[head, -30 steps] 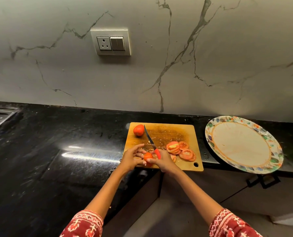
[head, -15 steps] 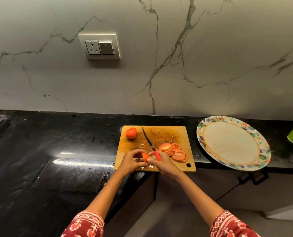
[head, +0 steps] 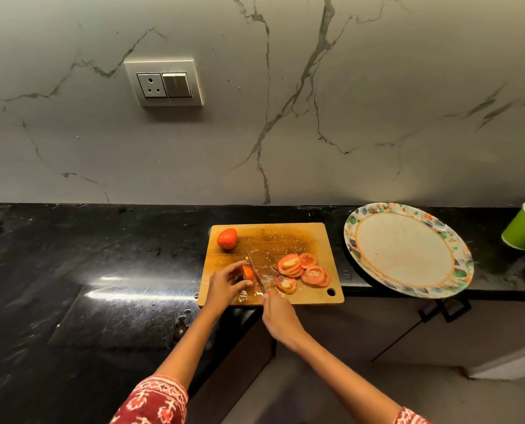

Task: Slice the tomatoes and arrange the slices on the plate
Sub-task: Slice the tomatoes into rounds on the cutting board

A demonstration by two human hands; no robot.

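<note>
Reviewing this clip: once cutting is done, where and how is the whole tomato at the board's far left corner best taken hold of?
Probably around its round middle, from above. The whole tomato sits alone on the board, apart from the slices and the knife, so fingers can close on opposite sides. The left hand is nearer, though it now holds the cut tomato.

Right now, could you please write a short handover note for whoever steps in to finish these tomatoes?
Left hand holds the part-cut tomato on the cutting board.
Right hand grips the knife, blade against that tomato.
Done: a pile of slices lies on the board's right side.
Left: finish this tomato, slice the whole tomato at the board's far left corner, then arrange all slices on the plate, which holds none yet.
</note>
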